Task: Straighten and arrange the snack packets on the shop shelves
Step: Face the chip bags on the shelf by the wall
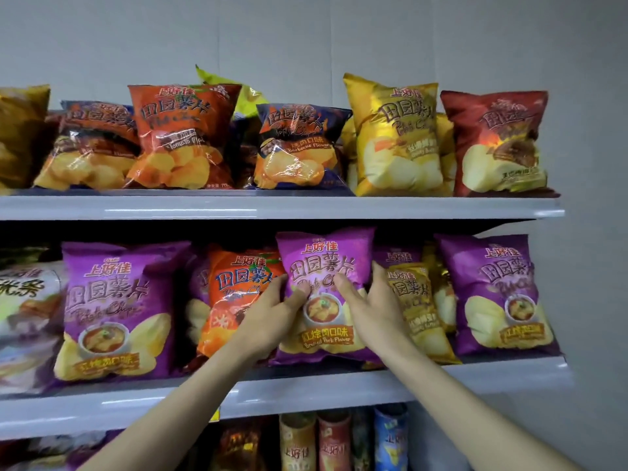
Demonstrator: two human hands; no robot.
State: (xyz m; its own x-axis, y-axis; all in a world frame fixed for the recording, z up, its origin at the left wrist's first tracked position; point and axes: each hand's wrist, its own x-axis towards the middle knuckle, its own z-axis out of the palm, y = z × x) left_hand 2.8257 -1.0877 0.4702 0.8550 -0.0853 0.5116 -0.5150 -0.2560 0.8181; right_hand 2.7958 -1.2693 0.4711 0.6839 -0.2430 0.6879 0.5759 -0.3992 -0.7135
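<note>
While both arms reach up from the bottom of the frame, the left hand (272, 314) and right hand (373, 300) clasp a purple chip packet (326, 266) from either side, upright at the centre of the middle shelf (492, 379), between an orange packet (238, 290) and a yellow packet (414, 300).

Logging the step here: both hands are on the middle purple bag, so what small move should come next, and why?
Probably set the purple bag upright and push it back into its row. Left hand and right hand grip its sides; it sits forward, overlapping the orange bag and the yellow bag, while the lower shelf has other purple bags standing square.
</note>
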